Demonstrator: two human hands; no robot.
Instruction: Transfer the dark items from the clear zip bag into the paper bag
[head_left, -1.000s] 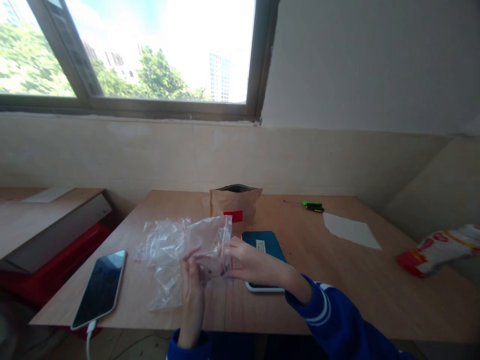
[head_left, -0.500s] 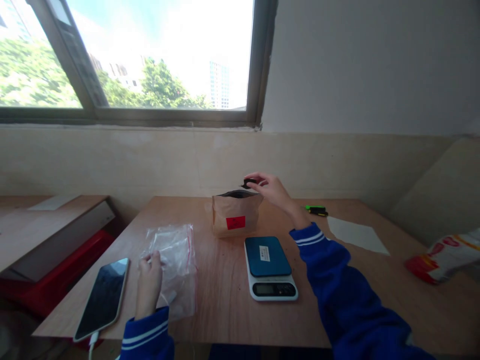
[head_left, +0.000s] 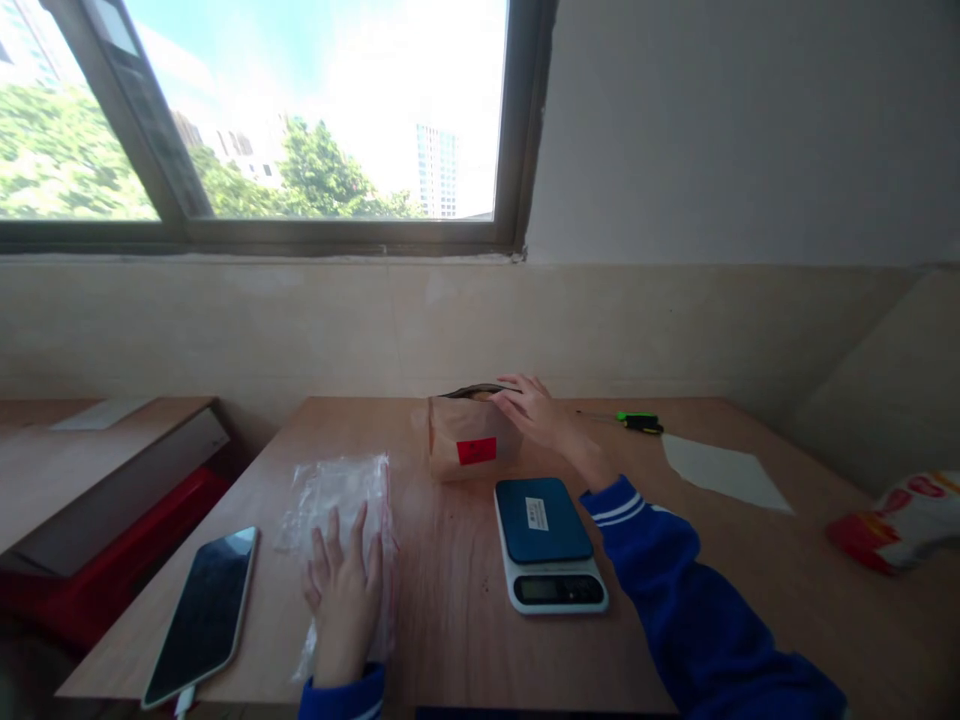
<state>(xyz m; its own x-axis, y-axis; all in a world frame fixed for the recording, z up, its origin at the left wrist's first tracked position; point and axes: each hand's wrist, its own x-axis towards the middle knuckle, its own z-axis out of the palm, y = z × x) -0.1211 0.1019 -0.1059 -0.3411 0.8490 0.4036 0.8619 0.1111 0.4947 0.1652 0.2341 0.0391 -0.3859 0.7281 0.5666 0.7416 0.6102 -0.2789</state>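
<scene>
My left hand (head_left: 346,590) lies with fingers spread on the clear plastic zip bags (head_left: 330,485), holding nothing. At the mouth of a brown paper bag (head_left: 446,440) with a red label (head_left: 477,451) is my right hand (head_left: 536,412). Its fingers are stretched out over the bag's right rim, with no dark piece visible in them. The bag stands upright with its top open; what lies inside is mostly hidden. In front of it sits a kitchen scale (head_left: 551,540) with a blue plate and a dark display.
A phone (head_left: 206,610) with a white cable lies at the left. Behind the right forearm are a green-and-black tool (head_left: 639,422) and a white paper sheet (head_left: 724,472). A red and white package (head_left: 892,520) stands at the far right. The wall (head_left: 637,330) rises behind the table.
My right hand has lowered to the bag's rim, and the dark piece it held is out of sight. My left hand has moved right and spread from a pinch to flat on the plastic bags.
</scene>
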